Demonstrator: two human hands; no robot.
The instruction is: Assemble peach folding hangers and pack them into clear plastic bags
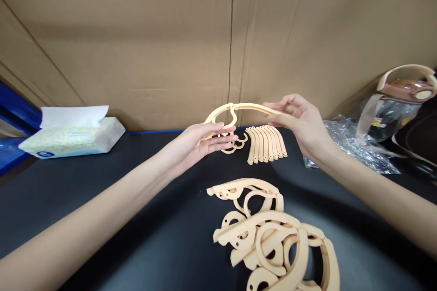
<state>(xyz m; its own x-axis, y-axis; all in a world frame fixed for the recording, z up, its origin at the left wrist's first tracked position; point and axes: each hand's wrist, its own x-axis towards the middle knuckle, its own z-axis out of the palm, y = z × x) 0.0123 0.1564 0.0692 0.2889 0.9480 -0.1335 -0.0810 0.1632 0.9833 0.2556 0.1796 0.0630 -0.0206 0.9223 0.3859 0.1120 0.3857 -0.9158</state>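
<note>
A cream plastic folding hanger is held up in front of the cardboard, its two arms spread and its hook curving down in the middle. My left hand grips the left arm near the hook, thumb on top and fingers beneath. The far end of the right arm is pinched in my right hand. Behind and below, a neat row of curved hanger arms lies on the black table. Loose hooks lie left of that row, partly hidden by my left fingers.
A pile of folded cream hangers lies at the near middle of the black table. A tissue pack sits at the left. Clear plastic wrap and a drink bottle are at the right. A cardboard wall rises behind.
</note>
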